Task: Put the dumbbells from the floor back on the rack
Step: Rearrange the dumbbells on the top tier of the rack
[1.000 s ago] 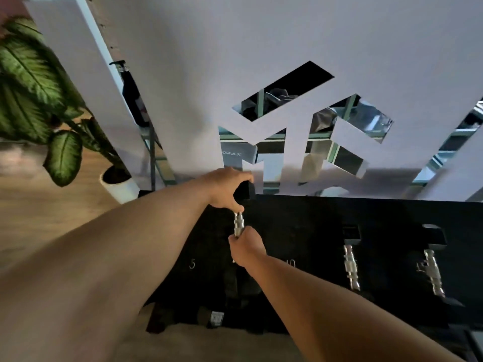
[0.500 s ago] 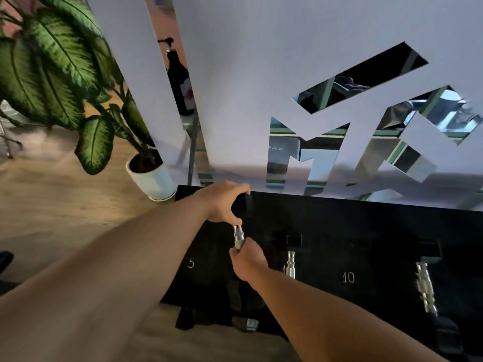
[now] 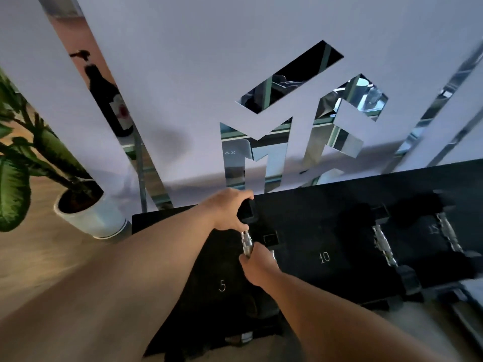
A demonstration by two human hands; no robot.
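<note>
Open floor is lying left of the black tiered dumbbell rack (image 3: 326,205), though a white potted plant (image 3: 86,215) is crowding its left corner. Behind the rack, a pale mirrored wall panel (image 3: 183,100) is blocking passage.

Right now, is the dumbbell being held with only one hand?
No. The left hand grips the dumbbell's far black head while the right hand holds its metal handle, over the rack.

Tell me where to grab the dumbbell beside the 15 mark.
Take the dumbbell by its knurled metal handle, coming from above with the fingers wrapped across it. The handle runs front to back between two dark heads and is the only narrow part. Its neighbour lies close, so keep the grip centred.
</note>
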